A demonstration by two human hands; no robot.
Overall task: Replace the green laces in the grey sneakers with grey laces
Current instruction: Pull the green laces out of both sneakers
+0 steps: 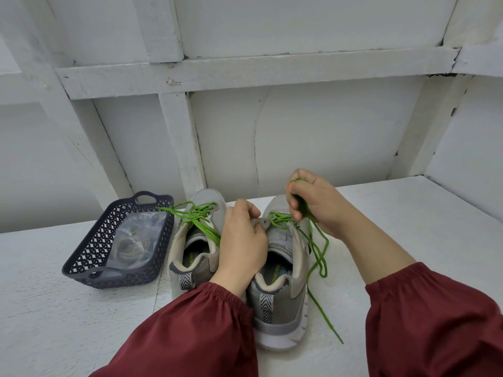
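Note:
Two grey sneakers stand side by side, heels toward me, on a white table [68, 322]. The left sneaker [190, 257] is fully laced and tied with a green lace [194, 216]. My left hand [242, 246] grips the eyelet flap of the right sneaker [280, 292]. My right hand [313, 202] pinches the right sneaker's green lace [318, 257] above the shoe. Loose lengths of it loop down the shoe's right side onto the table. Grey laces [130, 246] lie in a clear bag inside a dark basket [89, 246].
The dark latticed basket sits left of the sneakers. A white panelled wall [299, 145] rises just behind the shoes. The table's bare surface stretches to the right and in front of the basket.

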